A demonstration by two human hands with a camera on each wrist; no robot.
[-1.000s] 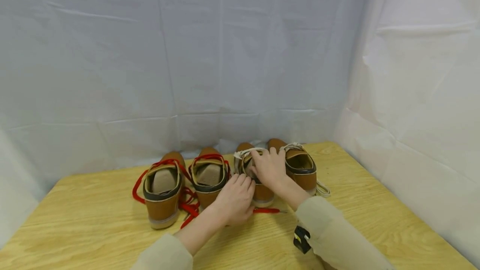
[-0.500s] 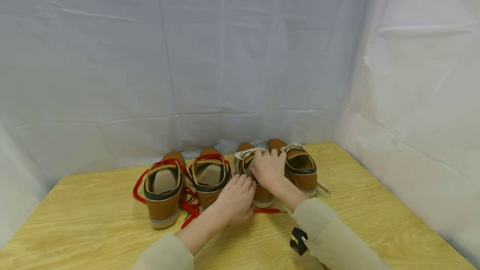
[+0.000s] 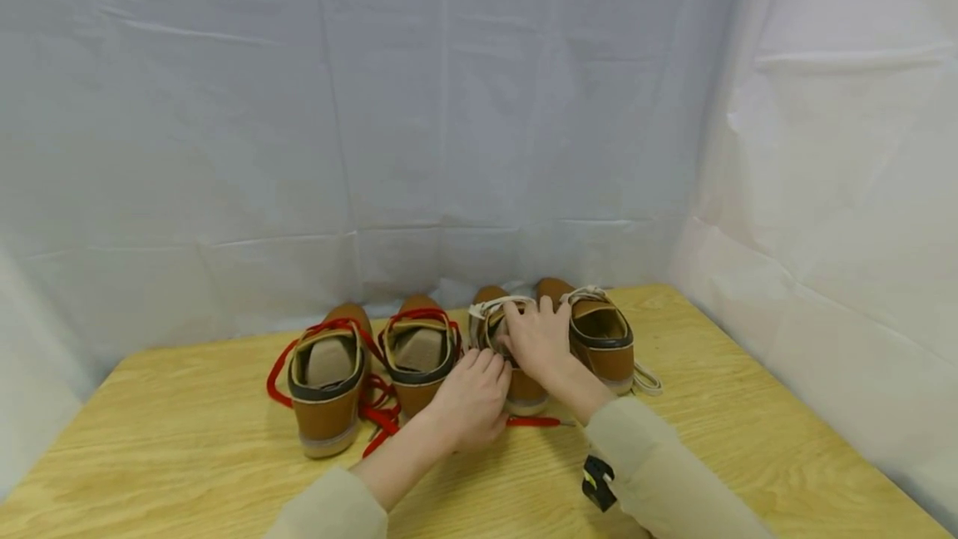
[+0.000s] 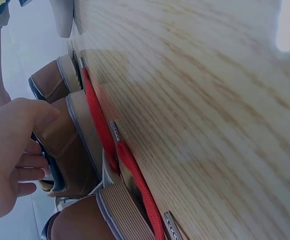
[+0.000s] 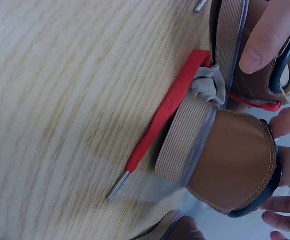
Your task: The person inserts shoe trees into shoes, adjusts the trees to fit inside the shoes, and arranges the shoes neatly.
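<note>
Both hands are at a brown shoe (image 3: 525,391) with cream laces, third from the left in a row. From its left heel side, my left hand (image 3: 473,398) holds the dark collar with curled fingertips. My right hand (image 3: 537,335) grips the right side of the opening, its thumb reaching inside. In the right wrist view, fingers of both hands meet the collar of the upright shoe (image 5: 230,160). A flat red lace (image 5: 162,117) with a metal tip runs along the table by its sole. The hands hide part of the opening and tongue.
Two brown shoes with red laces, the far-left shoe (image 3: 325,414) and its neighbour (image 3: 417,356), stand at left. Another cream-laced shoe (image 3: 606,348) stands at right, a lace loop (image 3: 645,378) beside it. White sheeting (image 3: 464,148) hangs behind the wooden table (image 3: 187,456).
Between the earlier frames and now, the right forearm has shifted slightly left and down. Both hands keep their place on the shoe, and the shoes have not visibly moved.
</note>
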